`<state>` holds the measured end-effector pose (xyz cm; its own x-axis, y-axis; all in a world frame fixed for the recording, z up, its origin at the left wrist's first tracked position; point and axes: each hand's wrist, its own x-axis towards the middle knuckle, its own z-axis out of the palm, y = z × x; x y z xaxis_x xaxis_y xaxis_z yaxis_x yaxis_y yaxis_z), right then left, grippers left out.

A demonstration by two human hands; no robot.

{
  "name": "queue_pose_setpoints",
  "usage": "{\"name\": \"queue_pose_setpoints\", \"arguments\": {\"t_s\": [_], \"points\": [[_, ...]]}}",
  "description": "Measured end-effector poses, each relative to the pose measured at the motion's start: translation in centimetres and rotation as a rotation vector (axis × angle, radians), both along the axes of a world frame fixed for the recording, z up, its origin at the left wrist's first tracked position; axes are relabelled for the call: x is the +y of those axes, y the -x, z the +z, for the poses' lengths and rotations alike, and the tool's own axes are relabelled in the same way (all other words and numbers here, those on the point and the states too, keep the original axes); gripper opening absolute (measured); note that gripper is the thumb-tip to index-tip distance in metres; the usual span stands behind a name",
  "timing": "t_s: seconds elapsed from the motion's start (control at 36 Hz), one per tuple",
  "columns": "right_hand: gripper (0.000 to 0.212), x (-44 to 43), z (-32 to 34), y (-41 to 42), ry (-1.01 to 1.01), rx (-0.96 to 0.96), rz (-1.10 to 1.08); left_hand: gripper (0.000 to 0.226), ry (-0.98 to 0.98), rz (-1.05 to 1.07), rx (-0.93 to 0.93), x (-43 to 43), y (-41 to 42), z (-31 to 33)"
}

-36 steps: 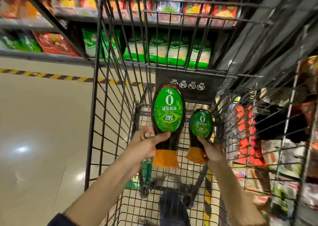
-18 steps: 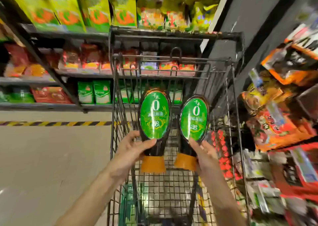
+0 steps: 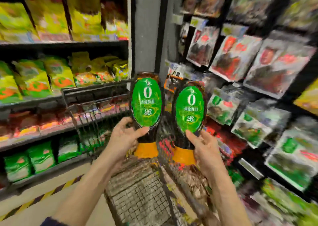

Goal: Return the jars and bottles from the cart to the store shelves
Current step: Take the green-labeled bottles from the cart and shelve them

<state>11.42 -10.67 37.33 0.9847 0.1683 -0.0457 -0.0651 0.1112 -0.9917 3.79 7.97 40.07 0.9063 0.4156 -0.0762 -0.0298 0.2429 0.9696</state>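
Packed left shelves (image 3: 51,45) and right racks (image 3: 222,19) hem both sides; grey pillar (image 3: 146,28) dead ahead. Cart (image 3: 94,90) below, open floor (image 3: 77,196) lower left.

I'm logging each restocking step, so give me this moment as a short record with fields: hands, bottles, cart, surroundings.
left hand: grips the left bottle low on its dark body
right hand: grips the right bottle likewise
bottles: alike, green oval labels, orange caps down, side by side, not touching
cart: wire, below the bottles
shelves: bags on the left, hanging packets on the right, blurred
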Motion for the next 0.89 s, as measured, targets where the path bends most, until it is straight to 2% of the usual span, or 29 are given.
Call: {"name": "queue_pose_setpoints", "arguments": {"t_s": [0.06,0.17,0.22,0.39,0.53,0.58,0.67,0.72,0.78,0.83,0.86,0.89], "points": [[0.037,-2.8,1.8,1.0,-0.001,-0.051,-0.031,0.030,-0.020,-0.064,-0.041,-2.0,0.1,1.1],[0.014,-8.8,4.7,3.4,0.011,-0.161,-0.156,0.048,-0.076,-0.205,-0.095,-6.4,0.0,2.9],[0.012,-11.4,6.1,5.0,0.029,-0.217,-0.228,0.051,-0.085,-0.260,-0.130,-8.9,0.0,3.8],[0.021,-21.0,8.2,10.8,0.025,-0.373,-0.435,0.024,-0.066,-0.495,-0.228,-18.5,1.5,5.9],[0.021,-29.0,8.7,17.4,0.012,-0.410,-0.620,0.036,-0.008,-0.631,-0.266,-27.5,4.4,6.7],[0.028,-32.3,8.9,20.3,0.014,-0.410,-0.686,0.034,-0.006,-0.736,-0.258,-30.9,5.5,6.7],[0.073,-37.2,9.2,25.1,0.006,-0.398,-0.786,0.035,0.031,-0.816,-0.240,-36.2,7.9,6.7],[0.080,-40.3,9.2,28.3,0.003,-0.401,-0.848,0.036,0.046,-0.882,-0.250,-39.9,10.2,6.8],[0.071,-43.2,9.2,31.6,0.036,-0.406,-0.929,0.033,0.060,-0.934,-0.278,-43.6,12.8,6.9],[0.031,-45.9,9.1,34.9,0.072,-0.427,-0.968,0.036,0.074,-0.988,-0.302,-47.1,15.1,6.9],[0.017,-47.0,9.1,36.6,0.080,-0.440,-0.987,0.035,0.073,-1.021,-0.316,-48.9,16.1,6.6],[0.018,-48.2,9.0,38.1,0.084,-0.446,-1.011,0.034,0.076,-1.051,-0.323,-50.5,17.4,6.7]]}}
